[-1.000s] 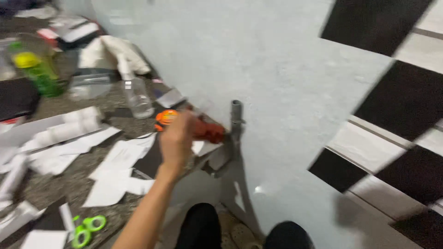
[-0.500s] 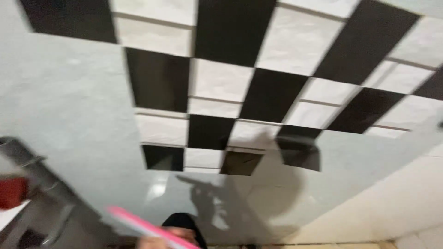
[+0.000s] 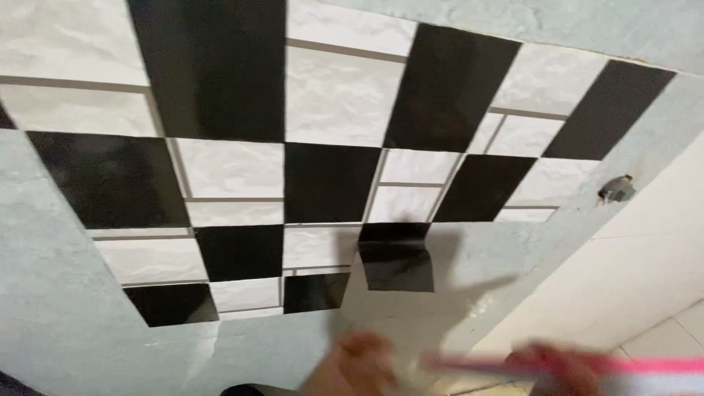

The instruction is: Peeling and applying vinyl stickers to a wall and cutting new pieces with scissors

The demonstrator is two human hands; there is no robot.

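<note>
Both my hands show only as blurs at the bottom edge. My right hand [image 3: 556,370] grips a long flat strip with a pink edge [image 3: 645,364] that runs off to the right. My left hand [image 3: 350,364] is just beside the strip's left end; blur hides whether it touches it. Above them the pale grey wall [image 3: 66,323] carries a checkerboard of black squares [image 3: 330,182] and white textured squares [image 3: 334,95]. The lowest black square [image 3: 396,265] sits crooked, and the hands' shadow falls over it.
A small metal fitting [image 3: 616,189] sticks out of the wall at the right. A cream surface [image 3: 645,279] meets the grey wall along a slanted edge at lower right. Light floor tiles [image 3: 675,337] show in the corner.
The view has swung from a cluttered counter, where a hand lay on an orange-red tool, up to the checkered wall. The pink-edged strip has come in and moved right.
</note>
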